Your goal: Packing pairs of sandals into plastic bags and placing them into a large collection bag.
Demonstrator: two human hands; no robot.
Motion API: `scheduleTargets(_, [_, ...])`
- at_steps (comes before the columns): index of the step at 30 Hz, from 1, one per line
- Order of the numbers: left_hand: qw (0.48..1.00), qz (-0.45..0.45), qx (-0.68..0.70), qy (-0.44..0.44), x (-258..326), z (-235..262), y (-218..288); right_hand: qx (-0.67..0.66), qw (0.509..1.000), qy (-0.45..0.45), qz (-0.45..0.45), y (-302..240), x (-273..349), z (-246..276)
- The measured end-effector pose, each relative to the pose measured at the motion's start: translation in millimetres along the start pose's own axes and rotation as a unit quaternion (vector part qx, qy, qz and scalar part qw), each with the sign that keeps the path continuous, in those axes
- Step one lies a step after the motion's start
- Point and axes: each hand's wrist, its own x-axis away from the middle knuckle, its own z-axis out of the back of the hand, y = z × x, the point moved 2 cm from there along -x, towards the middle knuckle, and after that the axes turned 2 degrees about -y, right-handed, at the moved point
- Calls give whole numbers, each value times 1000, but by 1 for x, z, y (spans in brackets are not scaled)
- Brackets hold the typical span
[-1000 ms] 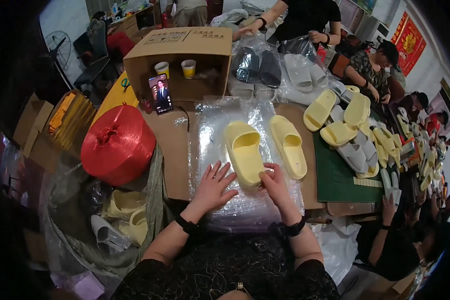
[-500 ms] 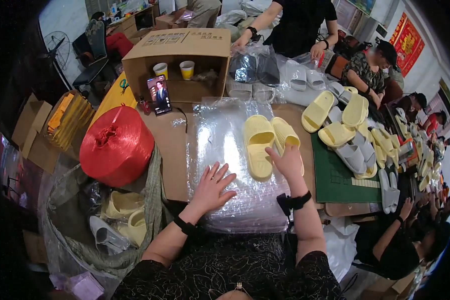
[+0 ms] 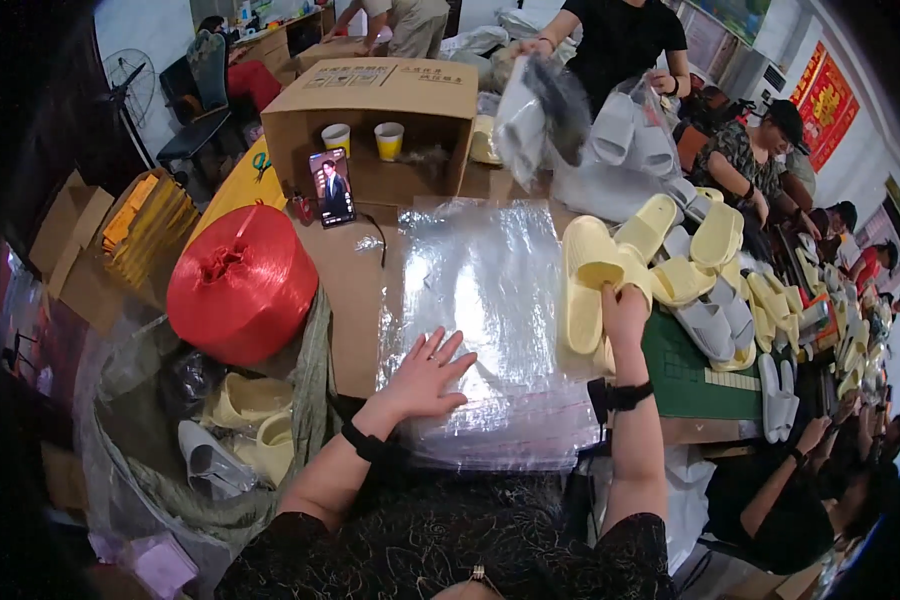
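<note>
A stack of clear plastic bags [image 3: 480, 270] lies flat in front of me. On its lower left part rests my left hand [image 3: 428, 378], palm down with the fingers spread. My right hand [image 3: 625, 318] is closed on a pair of pale yellow slippers [image 3: 582, 265], its fingers at the straps. The pair is at the right edge of the bag stack, toes away from me. One slipper is partly hidden behind the other and my hand. Just beyond and to the right, more yellow slippers [image 3: 722, 232] and grey slippers [image 3: 708, 328] are heaped together.
A red twine roll [image 3: 245, 290] stands left, above a sack [image 3: 315, 370] holding slippers. At the back are a cardboard box [image 3: 370, 95] with two paper cups and a lit phone [image 3: 332, 188]. A green mat [image 3: 680, 375] lies right. Across the table, a co-worker handles bagged slippers [image 3: 625, 130].
My right hand has closed on the yellow slippers and moved them right, off the middle of the bags. My left hand stays flat. The co-worker opposite has lifted bagged slippers.
</note>
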Motion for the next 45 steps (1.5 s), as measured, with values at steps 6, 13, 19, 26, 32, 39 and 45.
scheduleTargets(6, [1000,18,-10,-6,-3,4,1,-139,981,-128,35,-77,90,36])
scheduleTargets(13, [999,-1,31,30,-2,6,5,-39,988,-144,-25,-51,101,-18])
scheduleTargets(19, [978,-18,194,77,-1,-2,-12,-117,984,-62,-118,-10,98,26])
scheduleTargets(26, [972,28,231,37,-16,18,10,-216,971,-13,-103,9,157,75])
scheduleTargets(32, [984,-82,133,83,-17,22,21,-209,977,-50,-8,-17,169,111])
scheduleTargets(39, [980,-41,81,175,-10,24,23,-209,967,-147,-18,-31,183,116])
scheduleTargets(45, [974,-58,167,144,-29,17,32,-233,940,-248,1,-62,188,119])
